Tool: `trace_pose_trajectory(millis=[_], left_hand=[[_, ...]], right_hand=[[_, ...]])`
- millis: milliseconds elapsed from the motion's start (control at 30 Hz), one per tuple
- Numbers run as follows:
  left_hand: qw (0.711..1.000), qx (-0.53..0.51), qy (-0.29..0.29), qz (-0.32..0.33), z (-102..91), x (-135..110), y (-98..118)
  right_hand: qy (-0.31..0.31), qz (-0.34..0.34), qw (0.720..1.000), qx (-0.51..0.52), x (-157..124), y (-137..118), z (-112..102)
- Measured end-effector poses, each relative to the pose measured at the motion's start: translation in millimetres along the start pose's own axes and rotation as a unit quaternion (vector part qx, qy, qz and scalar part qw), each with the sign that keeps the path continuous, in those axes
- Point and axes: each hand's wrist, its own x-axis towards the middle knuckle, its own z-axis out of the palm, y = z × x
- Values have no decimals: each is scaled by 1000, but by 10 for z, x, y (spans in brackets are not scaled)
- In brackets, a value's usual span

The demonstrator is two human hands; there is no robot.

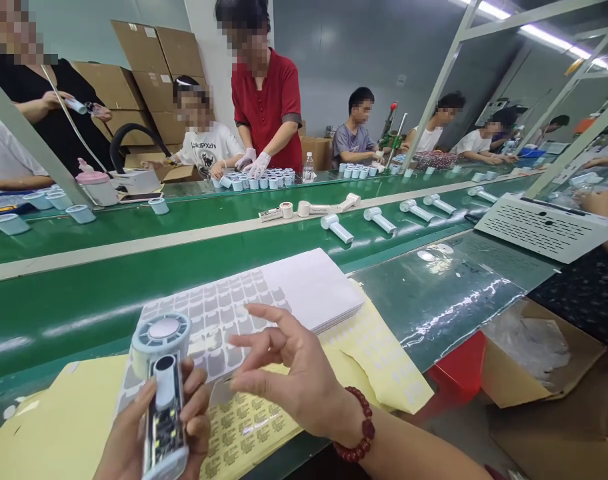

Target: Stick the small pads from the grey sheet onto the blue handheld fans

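Observation:
My left hand (151,427) is closed around the handle of a light blue handheld fan (161,340). The fan's round head points up, and a circuit board shows in its handle. To the right, my right hand (284,360) has its fingers apart, and I see nothing held between them. Beneath it lies a stack of white sheets (317,287) with rows of grey label shapes. Yellow label sheets (254,427) with small dark print lie nearer to me, partly hidden by my hands.
A green conveyor belt (224,247) runs across, carrying several light blue fans (337,228) and white fan parts (314,209). Co-workers sit and stand beyond it. On the right are a slotted white panel (544,227) and an open cardboard box (539,353).

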Motion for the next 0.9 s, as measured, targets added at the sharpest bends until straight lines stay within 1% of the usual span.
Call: trace_pose_trajectory(millis=[67, 133, 200, 267, 400, 533, 633, 767, 900], left_hand=[[999, -30, 26, 3, 104, -30, 53], [997, -45, 65, 5, 242, -78, 81], [994, -41, 97, 3, 366, -117, 90], [994, -32, 103, 8, 439, -127, 88], [995, -31, 92, 15, 448, -77, 72], [994, -26, 102, 11, 443, -34, 56], [994, -25, 108, 10, 454, -39, 52], [995, -20, 101, 12, 450, -49, 60], [994, -8, 109, 14, 432, -37, 70]], right_hand=[[-38, 20, 999, 34, -52, -41, 96], [-58, 32, 997, 51, -82, -63, 195], [-55, 44, 997, 42, -81, -70, 274], [-42, 49, 998, 4, -54, -71, 323], [-13, 62, 996, -66, 28, -68, 362], [-1, 84, 994, -70, 84, -49, 382], [-3, 86, 993, -83, 103, -34, 384], [-5, 82, 992, -96, 111, -36, 376], [-5, 98, 990, -102, 115, -51, 376]])
